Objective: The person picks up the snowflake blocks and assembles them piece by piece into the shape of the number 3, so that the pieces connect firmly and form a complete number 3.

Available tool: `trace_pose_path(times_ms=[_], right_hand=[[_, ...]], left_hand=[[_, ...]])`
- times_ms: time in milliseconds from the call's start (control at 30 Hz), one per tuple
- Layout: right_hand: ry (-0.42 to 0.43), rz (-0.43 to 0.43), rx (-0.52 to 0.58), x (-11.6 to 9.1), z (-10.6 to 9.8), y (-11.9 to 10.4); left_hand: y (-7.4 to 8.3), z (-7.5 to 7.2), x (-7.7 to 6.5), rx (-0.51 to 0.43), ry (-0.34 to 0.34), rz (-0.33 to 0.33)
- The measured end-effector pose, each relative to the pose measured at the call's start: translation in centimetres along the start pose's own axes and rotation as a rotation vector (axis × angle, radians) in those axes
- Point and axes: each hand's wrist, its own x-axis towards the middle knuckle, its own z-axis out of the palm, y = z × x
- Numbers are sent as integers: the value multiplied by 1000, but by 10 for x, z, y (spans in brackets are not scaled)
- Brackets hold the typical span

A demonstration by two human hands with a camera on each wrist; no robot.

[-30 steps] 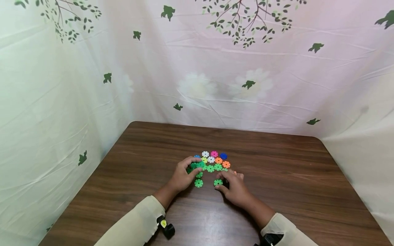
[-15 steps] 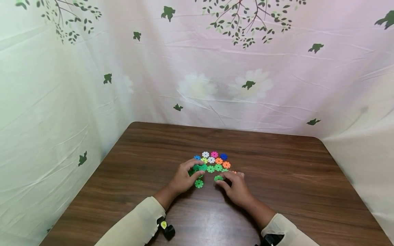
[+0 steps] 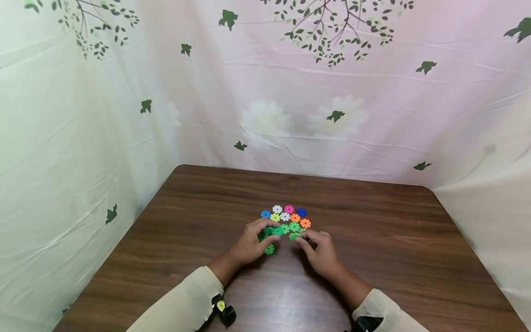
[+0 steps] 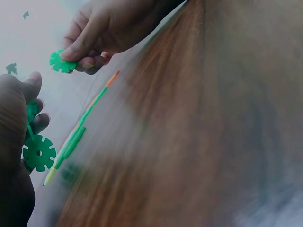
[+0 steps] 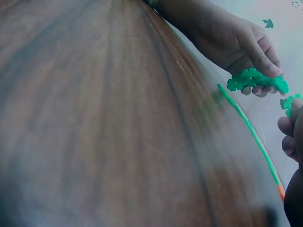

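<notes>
My left hand (image 3: 247,242) holds a cluster of joined green notched plastic discs (image 5: 255,80) above the table, thumb on the near side and fingers behind. One disc (image 4: 39,152) of this cluster faces the left wrist camera below the fingers. To its right, my right hand (image 3: 321,253) pinches a single green notched disc (image 4: 61,61) by its edge between thumb and fingers. That disc is raised off the table, with a small gap between it and the cluster. A further green disc (image 3: 269,249) shows just below the left hand in the head view. The left hand hides part of the cluster.
Beyond the hands, loose notched discs lie flat on the brown wooden table (image 3: 199,203): a pink disc (image 3: 289,209), a dark blue disc (image 3: 301,212), a yellow disc (image 3: 275,216), an orange disc (image 3: 305,223) and several more. Printed cloth (image 3: 290,152) hangs behind the table.
The right hand has lifted its green disc from the table and brought it up and away from me, near the cluster. The left hand has shifted slightly right with the cluster.
</notes>
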Motion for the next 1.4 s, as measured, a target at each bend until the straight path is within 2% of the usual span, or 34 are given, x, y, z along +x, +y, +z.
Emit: trace_pose_path(times_ms=[167, 267, 533, 733, 1100, 1400], right_hand=[[8, 17, 3, 0, 0, -1], [8, 18, 3, 0, 1, -2], [20, -13, 21, 0, 1, -3], [8, -24, 33, 0, 1, -4], [5, -29, 26, -1, -1, -4], [25, -107, 84, 0, -1, -5]], left_hand=[[1, 2, -1, 4, -33, 28], [2, 3, -1, 8, -32, 49], [6, 6, -3, 14, -49, 46], [8, 9, -3, 16, -34, 75], [12, 15, -4, -8, -17, 16], [18, 18, -5, 8, 3, -14]])
